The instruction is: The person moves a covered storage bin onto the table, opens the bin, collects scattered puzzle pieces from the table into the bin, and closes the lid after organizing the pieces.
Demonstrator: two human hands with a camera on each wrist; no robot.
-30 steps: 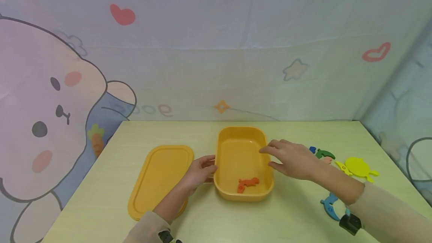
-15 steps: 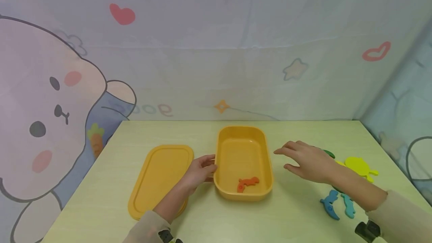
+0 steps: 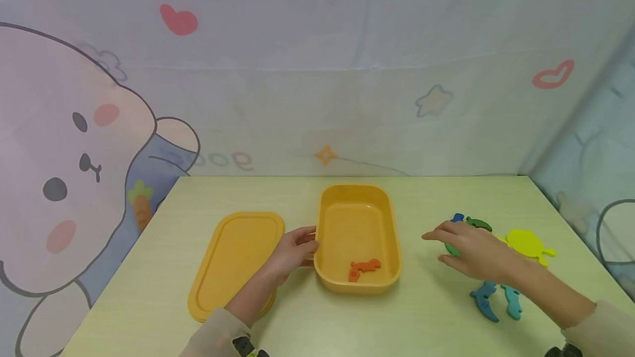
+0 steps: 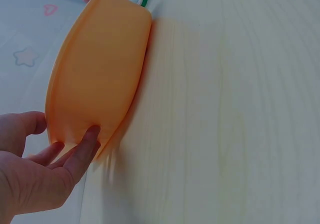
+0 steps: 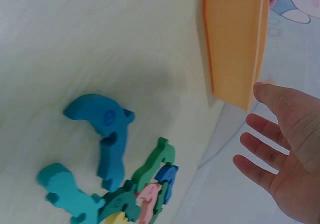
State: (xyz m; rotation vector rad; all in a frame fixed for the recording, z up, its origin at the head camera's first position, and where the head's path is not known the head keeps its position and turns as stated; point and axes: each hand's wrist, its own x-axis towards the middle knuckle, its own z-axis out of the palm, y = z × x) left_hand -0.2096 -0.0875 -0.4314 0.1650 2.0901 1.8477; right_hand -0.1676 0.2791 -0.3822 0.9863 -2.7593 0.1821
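Observation:
A deep yellow-orange plastic box (image 3: 357, 289) stands mid-table with one small orange animal-shaped piece (image 3: 364, 270) lying inside near its front. My left hand (image 3: 292, 249) touches the box's left wall, fingertips on the outside and thumb at the rim. To the box's right, my right hand (image 3: 471, 249) hovers with fingers spread and nothing in them. Around and below it lie a blue dolphin-like piece (image 5: 112, 134), a teal piece (image 5: 70, 194), a green piece (image 3: 479, 223), a pink piece (image 5: 149, 199) and a yellow round-bodied piece (image 3: 526, 242). The right hand partly covers this group in the head view.
A flat yellow-orange lid (image 3: 238, 269) lies left of the box, partly under the left forearm. A small dark blue piece (image 3: 457, 217) sits at the back of the right-hand group. Behind the table (image 3: 421, 324) hangs a printed cloth (image 3: 297, 70).
My right hand has moved from over the box's right rim to the right, toward the coloured pieces. The left hand stays at the box, and the orange piece has not moved.

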